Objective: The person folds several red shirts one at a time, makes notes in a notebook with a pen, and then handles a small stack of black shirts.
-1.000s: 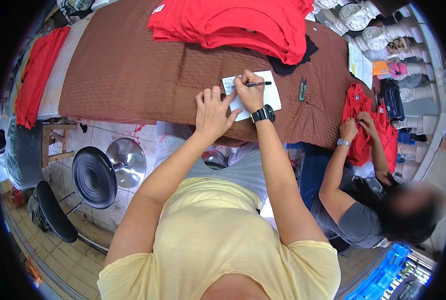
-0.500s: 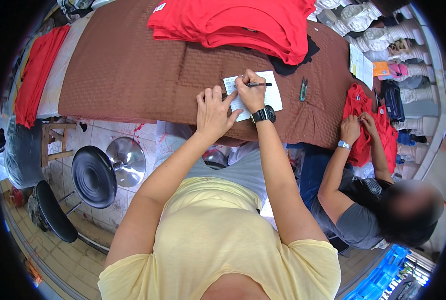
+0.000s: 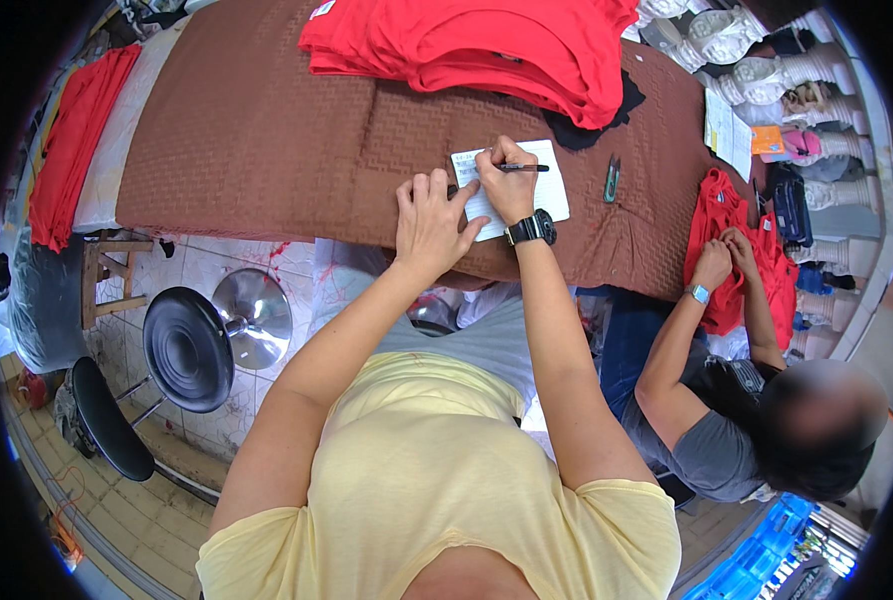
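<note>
A small lined notepad (image 3: 543, 206) lies near the front edge of the brown-covered table, with handwriting along its upper left. My right hand (image 3: 507, 180) is closed around a black pen (image 3: 526, 168) and rests on the page; a black watch is on that wrist. My left hand (image 3: 429, 217) lies flat with fingers spread, its thumb and index finger on the notepad's left side and the rest on the cloth. A small dark object shows partly beside the left index finger; its kind is hidden. To the right of the notepad lie green-handled thread snips (image 3: 612, 180).
A pile of red shirts (image 3: 466, 45) sits on the brown cloth (image 3: 246, 150), over black fabric (image 3: 596, 120). At right, a seated co-worker handles a red garment (image 3: 716, 215). A black stool (image 3: 188, 350) stands at left. More red cloth (image 3: 81, 150) hangs farther left.
My right hand and the pen have shifted very slightly to the right along the page. The left hand keeps its place on the notepad. The co-worker's hands have moved a little on the red garment.
</note>
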A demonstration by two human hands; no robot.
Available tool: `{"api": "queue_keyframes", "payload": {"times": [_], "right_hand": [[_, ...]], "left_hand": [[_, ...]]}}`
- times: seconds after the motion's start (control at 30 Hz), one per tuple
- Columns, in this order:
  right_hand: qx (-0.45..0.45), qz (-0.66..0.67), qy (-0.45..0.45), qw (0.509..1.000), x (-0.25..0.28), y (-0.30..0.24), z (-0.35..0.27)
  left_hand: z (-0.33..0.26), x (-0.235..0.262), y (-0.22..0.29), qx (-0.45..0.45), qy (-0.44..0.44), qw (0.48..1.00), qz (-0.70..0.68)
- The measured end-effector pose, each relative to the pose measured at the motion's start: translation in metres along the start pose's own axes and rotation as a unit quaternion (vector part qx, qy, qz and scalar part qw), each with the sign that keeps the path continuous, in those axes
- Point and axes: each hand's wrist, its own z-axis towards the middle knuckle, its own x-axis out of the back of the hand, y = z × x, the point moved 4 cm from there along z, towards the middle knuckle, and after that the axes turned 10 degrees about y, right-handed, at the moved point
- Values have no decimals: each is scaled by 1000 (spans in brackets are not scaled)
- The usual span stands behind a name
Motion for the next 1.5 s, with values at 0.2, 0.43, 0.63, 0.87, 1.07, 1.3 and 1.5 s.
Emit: {"api": "queue_keyframes", "payload": {"times": [0.2, 0.43, 0.63, 0.87, 1.07, 1.3, 1.5], "right_hand": [[-77, 157, 55, 983, 10, 12, 4], [-80, 35, 15, 996, 9, 8, -1], [-47, -47, 20, 998, 11, 4, 0], [-66, 4, 33, 997, 10, 8, 0], [-40, -8, 24, 999, 10, 6, 0], [-53, -9, 32, 998, 10, 7, 0], [-203, 199, 15, 959, 37, -17, 11]], "left_hand": [[2, 2, 1, 2, 0, 1000, -1], [1, 1, 0, 2, -5, 1000, 6], [0, 0, 1, 0, 0, 1000, 9], [1, 0, 1, 3, -2, 1000, 8], [0, 1, 0, 1, 0, 1000, 7], [0, 1, 1, 4, -5, 1000, 5], [7, 15, -7, 109, 36, 977, -177]]}}
